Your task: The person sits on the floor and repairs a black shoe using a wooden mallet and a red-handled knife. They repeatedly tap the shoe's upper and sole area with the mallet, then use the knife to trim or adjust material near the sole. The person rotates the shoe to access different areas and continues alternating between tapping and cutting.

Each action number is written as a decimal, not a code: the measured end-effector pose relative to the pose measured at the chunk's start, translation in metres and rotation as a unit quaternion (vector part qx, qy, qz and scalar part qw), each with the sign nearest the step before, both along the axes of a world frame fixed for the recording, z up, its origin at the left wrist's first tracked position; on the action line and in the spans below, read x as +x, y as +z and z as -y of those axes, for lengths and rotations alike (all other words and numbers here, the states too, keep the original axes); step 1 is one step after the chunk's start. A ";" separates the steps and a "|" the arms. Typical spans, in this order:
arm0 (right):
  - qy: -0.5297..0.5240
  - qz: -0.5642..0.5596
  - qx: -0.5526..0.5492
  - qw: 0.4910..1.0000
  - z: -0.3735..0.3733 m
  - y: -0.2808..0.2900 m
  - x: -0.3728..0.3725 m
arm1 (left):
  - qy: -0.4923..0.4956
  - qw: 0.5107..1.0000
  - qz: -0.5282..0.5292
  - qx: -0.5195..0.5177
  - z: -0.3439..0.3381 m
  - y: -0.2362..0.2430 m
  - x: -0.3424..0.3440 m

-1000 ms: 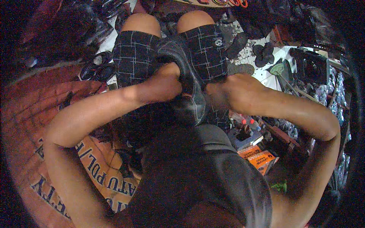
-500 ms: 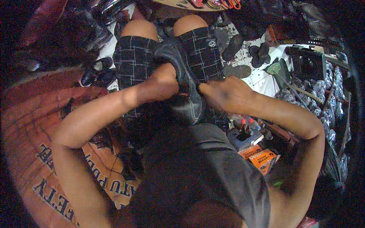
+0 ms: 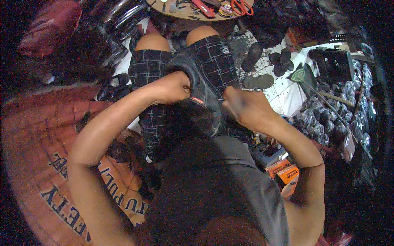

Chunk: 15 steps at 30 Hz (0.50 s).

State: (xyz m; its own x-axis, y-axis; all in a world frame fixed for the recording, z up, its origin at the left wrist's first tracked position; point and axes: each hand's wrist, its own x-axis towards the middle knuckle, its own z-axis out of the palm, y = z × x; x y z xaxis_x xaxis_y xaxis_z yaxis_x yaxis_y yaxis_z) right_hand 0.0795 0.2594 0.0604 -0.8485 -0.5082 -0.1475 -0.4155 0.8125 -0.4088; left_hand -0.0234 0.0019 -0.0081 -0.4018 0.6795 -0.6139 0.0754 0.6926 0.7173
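Note:
A black shoe [image 3: 207, 107] lies lengthwise across my lap between the thighs, with a small red label by its opening. My left hand [image 3: 174, 88] is closed at that opening, fingers curled against the inner edge, their tips partly hidden. To the right of the shoe, my right hand [image 3: 246, 108] is closed, slightly blurred. From its fingers a thin metal tool [image 3: 221, 99], like an awl or needle, points at the shoe's side; its handle is hidden in the hand.
A round table [image 3: 186, 14] ahead bears orange-handled scissors [image 3: 242, 7] and small tools. Loose dark soles [image 3: 258, 82] lie on the white tiled floor. Plastic-wrapped bundles [image 3: 324, 119] and a green fan-shaped brush [image 3: 298, 75] are at right. Orange boxes [image 3: 287, 174] sit by my right elbow.
My left hand has drawn back from deeper in the shoe to its opening, uncovering the red label. My right hand has moved slightly down, and a metal tip now shows at it.

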 end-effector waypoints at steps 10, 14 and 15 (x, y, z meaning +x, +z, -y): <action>0.002 0.416 0.023 0.909 -0.092 0.004 -0.011 | 0.084 0.991 -0.078 0.064 0.014 0.020 0.010; -0.040 0.274 0.061 0.959 -0.095 -0.007 -0.037 | 0.066 0.977 -0.170 0.107 0.028 0.037 0.018; -0.042 0.203 0.063 0.976 -0.088 -0.009 -0.047 | 0.077 0.968 -0.201 0.131 0.028 0.039 0.023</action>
State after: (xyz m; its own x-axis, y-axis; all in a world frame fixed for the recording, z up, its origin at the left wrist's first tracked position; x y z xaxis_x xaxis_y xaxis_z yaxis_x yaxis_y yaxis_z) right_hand 0.0323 0.3478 0.0518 -0.7445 -0.3960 -0.5374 -0.1697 0.8909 -0.4214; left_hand -0.0007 -0.0257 0.0309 -0.6811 0.7039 -0.2015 0.2957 0.5163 0.8037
